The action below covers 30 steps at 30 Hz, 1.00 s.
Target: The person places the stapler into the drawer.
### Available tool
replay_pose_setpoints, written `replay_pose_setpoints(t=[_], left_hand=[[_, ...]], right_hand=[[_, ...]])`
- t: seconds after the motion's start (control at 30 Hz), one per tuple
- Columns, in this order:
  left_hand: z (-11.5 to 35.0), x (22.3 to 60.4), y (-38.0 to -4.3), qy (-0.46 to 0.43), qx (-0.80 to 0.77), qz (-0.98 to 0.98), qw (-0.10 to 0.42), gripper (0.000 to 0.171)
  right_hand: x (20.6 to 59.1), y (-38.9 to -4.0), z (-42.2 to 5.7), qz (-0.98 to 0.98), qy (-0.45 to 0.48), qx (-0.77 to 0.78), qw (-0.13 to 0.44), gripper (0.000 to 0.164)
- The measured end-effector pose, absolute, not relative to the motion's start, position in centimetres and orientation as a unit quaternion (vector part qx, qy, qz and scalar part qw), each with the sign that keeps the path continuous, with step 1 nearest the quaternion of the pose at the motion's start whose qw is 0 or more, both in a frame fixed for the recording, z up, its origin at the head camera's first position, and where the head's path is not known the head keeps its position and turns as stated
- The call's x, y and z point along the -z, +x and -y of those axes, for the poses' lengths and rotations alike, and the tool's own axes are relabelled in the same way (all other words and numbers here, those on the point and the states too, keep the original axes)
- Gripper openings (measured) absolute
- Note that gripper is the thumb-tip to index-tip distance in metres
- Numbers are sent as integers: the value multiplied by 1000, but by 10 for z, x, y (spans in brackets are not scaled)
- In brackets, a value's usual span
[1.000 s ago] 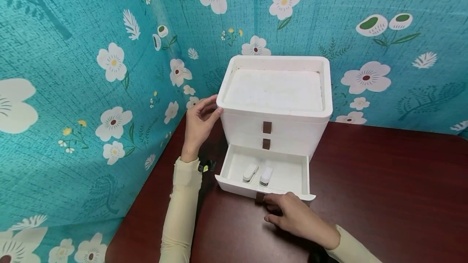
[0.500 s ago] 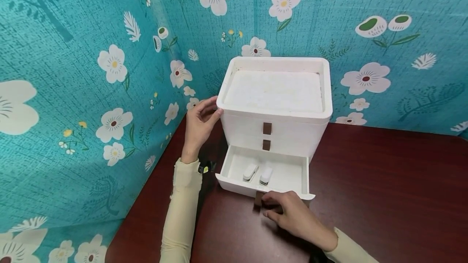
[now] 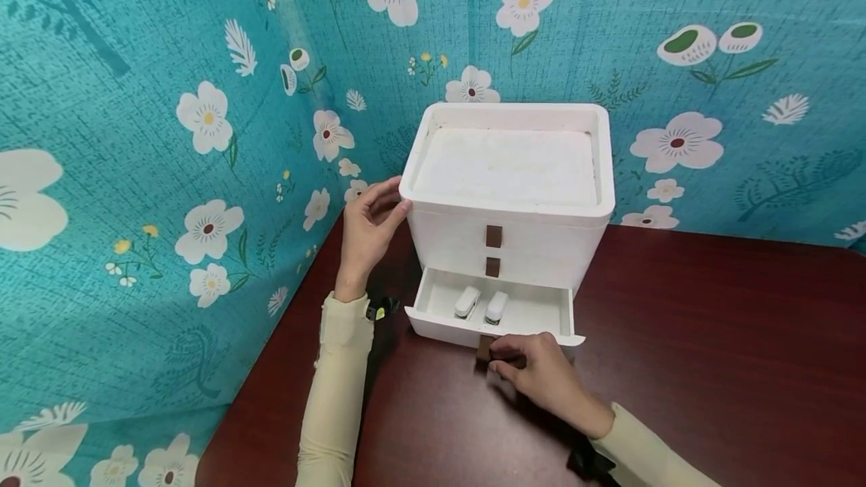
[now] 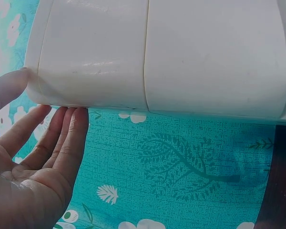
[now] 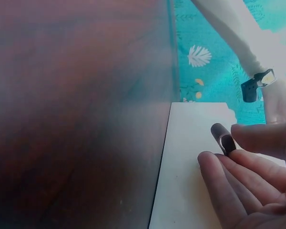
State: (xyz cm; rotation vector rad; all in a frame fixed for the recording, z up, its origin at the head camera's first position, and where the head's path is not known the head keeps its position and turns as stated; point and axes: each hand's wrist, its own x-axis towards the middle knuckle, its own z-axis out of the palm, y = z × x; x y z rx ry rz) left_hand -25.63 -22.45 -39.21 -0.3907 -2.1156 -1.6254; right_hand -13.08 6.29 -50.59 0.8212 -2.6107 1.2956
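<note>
A white drawer cabinet point(image 3: 507, 246) stands on the table, its bottom drawer point(image 3: 443, 331) pulled part-way out. Two small white oblong items with rounded ends and darker lower edges, a left one point(image 3: 467, 301) and a right one point(image 3: 496, 307), lie side by side inside. My right hand point(image 3: 541, 370) pinches the drawer's brown pull tab point(image 5: 221, 132) between thumb and fingers. At the cabinet's upper left front corner, my left hand point(image 3: 368, 235) rests its fingertips point(image 4: 78, 114) against the side, thumb toward the front, fingers extended.
Two more brown tabs mark the closed upper drawers, the top tab point(image 3: 495, 237) above the lower one point(image 3: 493, 267). A raised rim point(image 3: 507, 210) borders the cabinet's top. Flowered teal cloth point(image 3: 271, 134) hangs behind and to the left of the dark red table point(image 3: 717, 337).
The bottom drawer has slid inward toward the cabinet, the two white items riding with it. My right hand has moved forward with the tab; my left hand stays at the corner.
</note>
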Motion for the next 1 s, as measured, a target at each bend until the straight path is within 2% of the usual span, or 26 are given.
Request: replay_pose_setpoints(t=[0.5, 1.0], left_hand=[[224, 391, -256, -137, 596, 761, 217, 42], [225, 390, -256, -148, 597, 757, 221, 42]], right_hand=[[512, -150, -54, 867, 222, -435, 100, 15], [518, -162, -51, 862, 203, -453, 105, 13]])
